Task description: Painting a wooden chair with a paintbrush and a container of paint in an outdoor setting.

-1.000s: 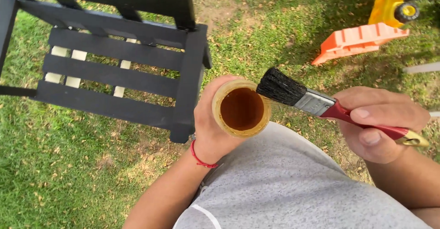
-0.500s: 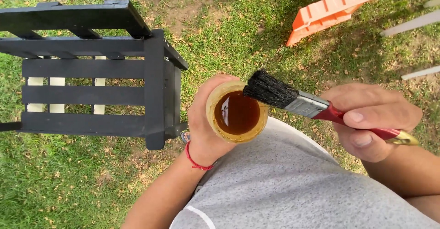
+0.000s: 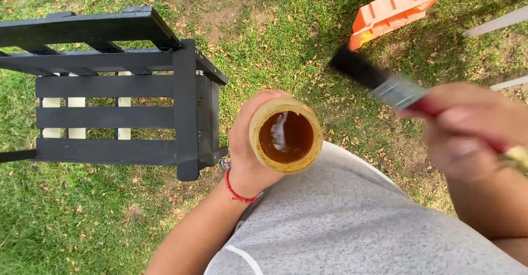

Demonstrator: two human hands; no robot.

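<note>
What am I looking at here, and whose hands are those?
The picture comes from a camera worn on a person's head, so you look down just as they do. The grey cloth at the bottom is their clothing. Those are the person's own two hands.

The left hand, with a red string bracelet on the wrist, holds a round yellowish cup of brown liquid. The right hand holds a paintbrush with black bristles and a red handle. It looks blurry, and it is up beside the cup, not in it.

On the grass stands a black piece of slatted wooden furniture. At the top lies an orange plastic toy part.
</note>
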